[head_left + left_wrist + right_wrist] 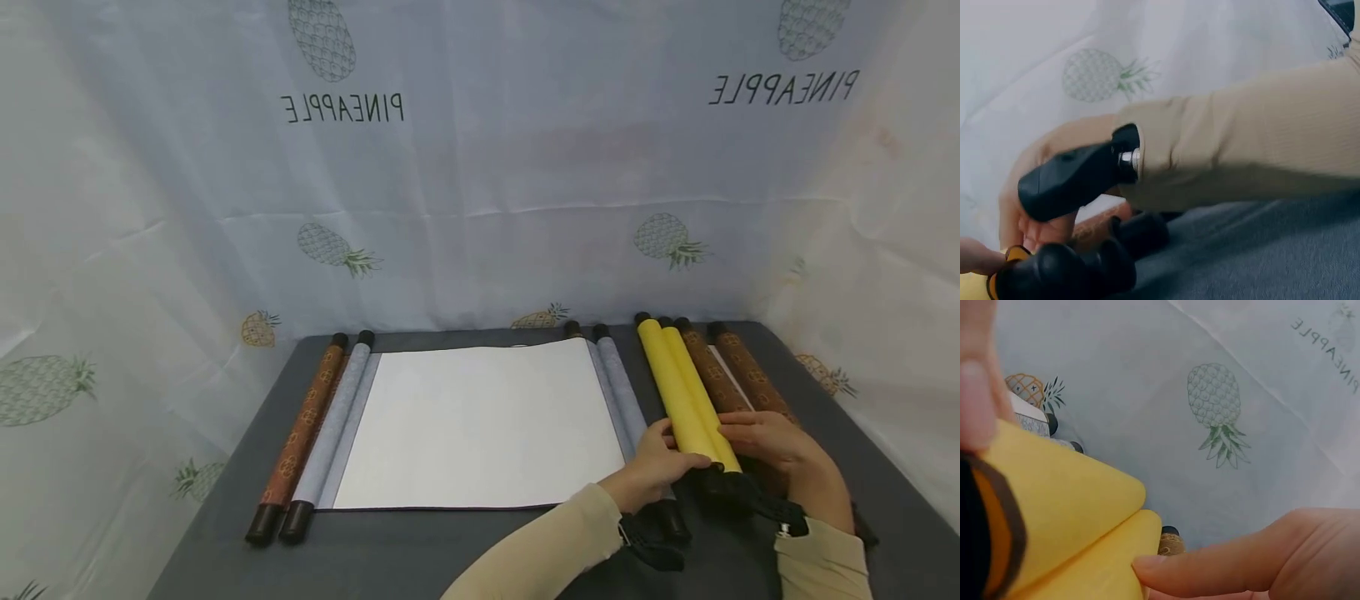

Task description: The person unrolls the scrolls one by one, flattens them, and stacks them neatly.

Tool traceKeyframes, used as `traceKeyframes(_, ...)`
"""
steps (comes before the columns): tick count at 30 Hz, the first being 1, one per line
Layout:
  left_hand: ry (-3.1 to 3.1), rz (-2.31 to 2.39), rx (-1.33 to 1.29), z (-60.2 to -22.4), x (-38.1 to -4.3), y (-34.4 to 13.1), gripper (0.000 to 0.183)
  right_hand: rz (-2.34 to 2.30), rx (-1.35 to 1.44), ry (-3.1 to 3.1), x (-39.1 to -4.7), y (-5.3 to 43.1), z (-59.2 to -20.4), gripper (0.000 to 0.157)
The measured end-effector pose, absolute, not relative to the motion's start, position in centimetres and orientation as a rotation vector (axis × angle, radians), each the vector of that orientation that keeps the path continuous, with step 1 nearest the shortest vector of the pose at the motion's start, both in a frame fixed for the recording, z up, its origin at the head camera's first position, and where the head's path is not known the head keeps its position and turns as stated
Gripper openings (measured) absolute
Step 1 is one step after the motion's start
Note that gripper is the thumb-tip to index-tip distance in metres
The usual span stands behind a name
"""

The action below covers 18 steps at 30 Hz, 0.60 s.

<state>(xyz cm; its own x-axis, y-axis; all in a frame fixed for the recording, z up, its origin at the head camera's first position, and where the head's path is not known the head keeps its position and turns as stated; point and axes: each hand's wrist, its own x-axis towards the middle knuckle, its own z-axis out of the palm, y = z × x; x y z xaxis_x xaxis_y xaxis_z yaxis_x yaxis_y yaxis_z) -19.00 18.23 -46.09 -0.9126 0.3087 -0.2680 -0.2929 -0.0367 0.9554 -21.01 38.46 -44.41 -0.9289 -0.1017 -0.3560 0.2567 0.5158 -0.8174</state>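
Observation:
A yellow scroll [675,379], rolled from both sides into two rolls lying together, slants along the right part of the table. My left hand [656,467] grips the left roll near its near end, thumb on top. On the other side, my right hand [776,446] holds the right roll, its thumb [1191,569] pressed on the yellow surface in the right wrist view. Dark end knobs [1054,275] show close up in the left wrist view, beside my left thumb [979,256]. The undersides of the rolls are hidden.
Left of my hands lies an unrolled scroll with a blank white sheet [487,425] and grey-blue rolls [622,383]. A brown patterned roll [303,425] is at the far left; more brown rolls [750,367] lie right of the yellow one. A pineapple-print curtain [480,167] surrounds the dark table [420,550].

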Motion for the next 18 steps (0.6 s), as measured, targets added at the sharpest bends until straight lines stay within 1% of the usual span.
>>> traceKeyframes(6, 1.852, 2.025, 0.015, -46.0, -19.1, 17.9, 0.060, -1.409, 0.154, 2.401, -21.0, 38.5, -44.6, 0.074)
traceKeyframes(11, 1.885, 2.018, 0.020, -45.8, -18.9, 17.6, 0.061, -1.451, 0.145, 2.389, -20.7, 38.5, -44.6, 0.075)
traceKeyframes(18, 1.884, 2.025, 0.135, -45.1, -18.6, 16.7, 0.063, -1.530, 0.113, 2.359, -20.6, 38.4, -44.3, 0.078)
